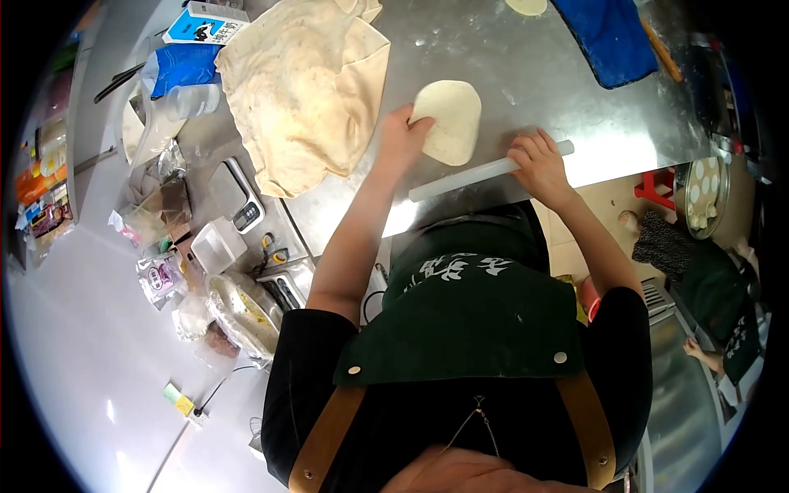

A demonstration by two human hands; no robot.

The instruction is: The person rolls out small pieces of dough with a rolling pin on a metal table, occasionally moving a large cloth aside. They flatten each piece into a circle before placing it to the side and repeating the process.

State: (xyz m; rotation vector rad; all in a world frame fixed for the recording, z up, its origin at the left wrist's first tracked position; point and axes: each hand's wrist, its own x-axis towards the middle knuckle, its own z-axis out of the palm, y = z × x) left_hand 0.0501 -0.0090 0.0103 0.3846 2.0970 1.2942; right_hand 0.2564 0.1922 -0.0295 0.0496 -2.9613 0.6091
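A flat oval of pale dough (pixel 450 123) lies on the metal table (pixel 509 49). My left hand (pixel 401 138) pinches its left edge between thumb and fingers. On the right, my right hand (pixel 540 164) rests on a white rolling pin (pixel 468 178) near its right end, fingers curled over it. The pin lies slanted along the table's near edge, just below the dough and apart from it. A large cream cloth (pixel 304 90) is spread to the left of my left hand, lumpy as if covering something.
Farther left are a scale (pixel 236 195), a white tray (pixel 219 245), scissors (pixel 271 251), a plastic cup (pixel 194 101) and a milk carton (pixel 205 25). A blue cloth (pixel 604 41) lies at the upper right. At the far right, a co-worker (pixel 715 287) is near a round pan (pixel 701 197) of dough pieces.
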